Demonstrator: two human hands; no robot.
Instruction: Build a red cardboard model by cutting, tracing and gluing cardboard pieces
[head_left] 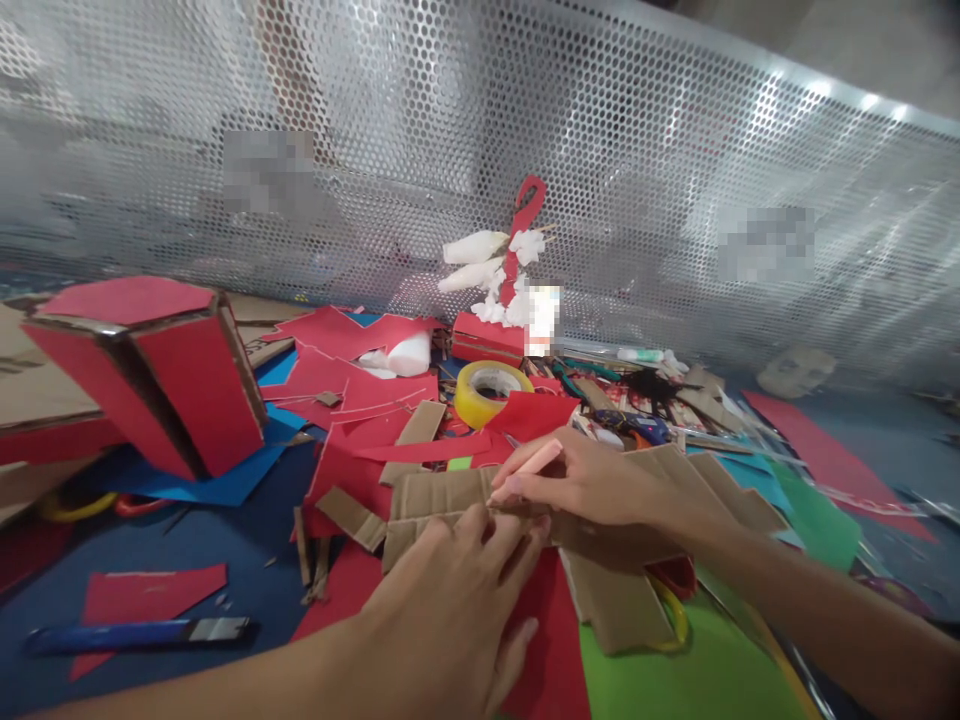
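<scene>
My right hand (585,480) is closed round a pale pink pen (541,458), its lower tip at a brown cardboard piece (431,497). On the near edge of that cardboard lies my left hand (457,590), back up, with its thumb apart and its fingers resting on the piece. The two hands nearly meet; the left fingertips are partly hidden. Under the left hand spreads red paper (559,630). More cut cardboard (619,595) sits beneath my right wrist, beside green paper (675,670).
A red-covered cardboard box (202,380) stands at left. A blue cutter knife (142,634) lies at front left. Behind the hands are a yellow tape roll (480,408), paper scraps and a red-and-white model (491,335). A perforated metal panel (420,130) closes off the back.
</scene>
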